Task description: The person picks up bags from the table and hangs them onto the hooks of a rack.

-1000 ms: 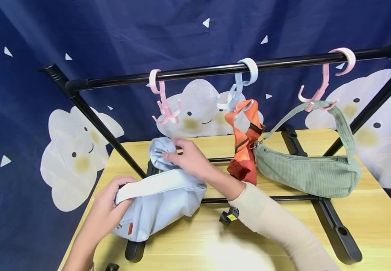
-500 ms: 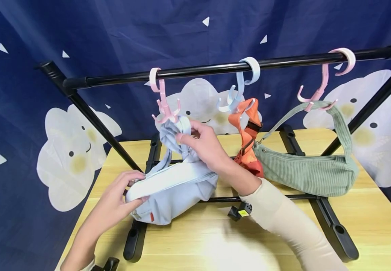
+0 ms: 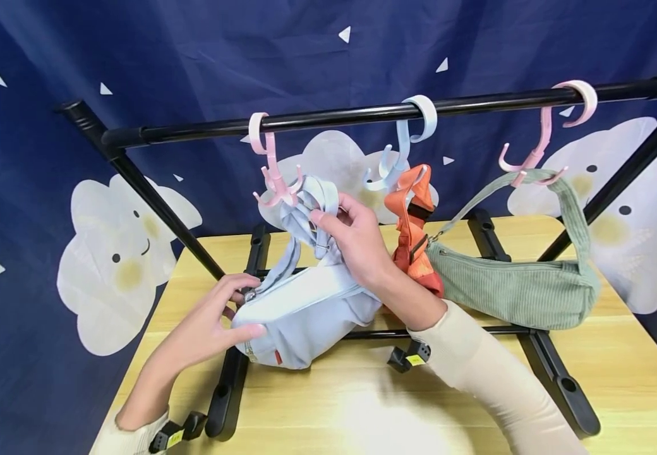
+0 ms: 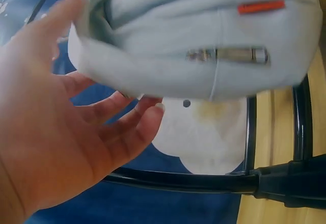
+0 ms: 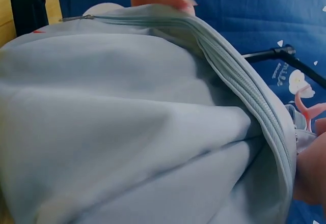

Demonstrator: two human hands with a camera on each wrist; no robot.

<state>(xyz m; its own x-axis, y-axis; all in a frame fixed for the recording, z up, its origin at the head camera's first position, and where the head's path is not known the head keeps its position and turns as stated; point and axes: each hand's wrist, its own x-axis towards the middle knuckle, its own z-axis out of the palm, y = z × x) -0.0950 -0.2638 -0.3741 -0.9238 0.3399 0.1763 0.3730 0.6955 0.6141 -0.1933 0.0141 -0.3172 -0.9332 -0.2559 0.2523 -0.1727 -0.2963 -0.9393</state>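
A light blue bag (image 3: 306,322) with a small red tag and a zipper hangs low at the left of the rack in the head view. My right hand (image 3: 359,237) pinches its strap (image 3: 324,196) beside the pink hook (image 3: 278,186). The strap lies against the hook's right prongs; how far it is over a prong I cannot tell. At the bag's left end is my left hand (image 3: 209,322), thumb in front and fingers behind, spread loosely. In the left wrist view, several fingers (image 4: 147,124) stand below the bag (image 4: 168,46). The bag fills most of the right wrist view.
A black bar (image 3: 351,115) carries the hooks. Right of my hand, an orange-red bag (image 3: 414,234) hangs on a light blue hook (image 3: 399,158). Farther right, a green corduroy bag (image 3: 510,284) hangs from another pink hook (image 3: 539,151). The rack stands on a wooden table (image 3: 317,411).
My right hand has raised the strap from low by the bag up to the left pink hook. The bag has shifted right and slightly up. My left hand's hold has loosened.
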